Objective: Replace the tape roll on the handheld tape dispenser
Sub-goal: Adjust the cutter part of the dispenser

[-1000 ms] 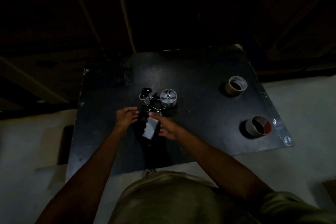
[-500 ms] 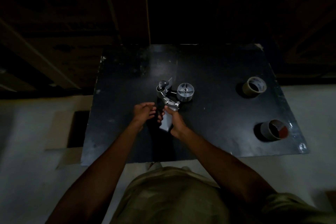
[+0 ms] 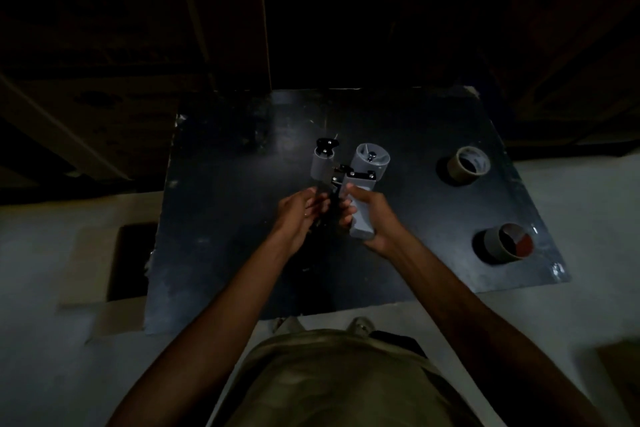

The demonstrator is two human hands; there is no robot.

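My right hand [image 3: 372, 218] is clenched around the grey handle of the tape dispenser [image 3: 349, 180], lifted over the middle of the black table [image 3: 221, 218]. My left hand [image 3: 299, 215] curls loosely at its 9 o'clock side, fingertips on the dark metal frame. The dispenser is grey plastic with black brackets: a bare hub wheel at 1 o'clock, a small roller at 11. Two tape rolls sit well apart at 3 o'clock: the far tape roll [image 3: 468, 168] and the near tape roll [image 3: 505, 243].
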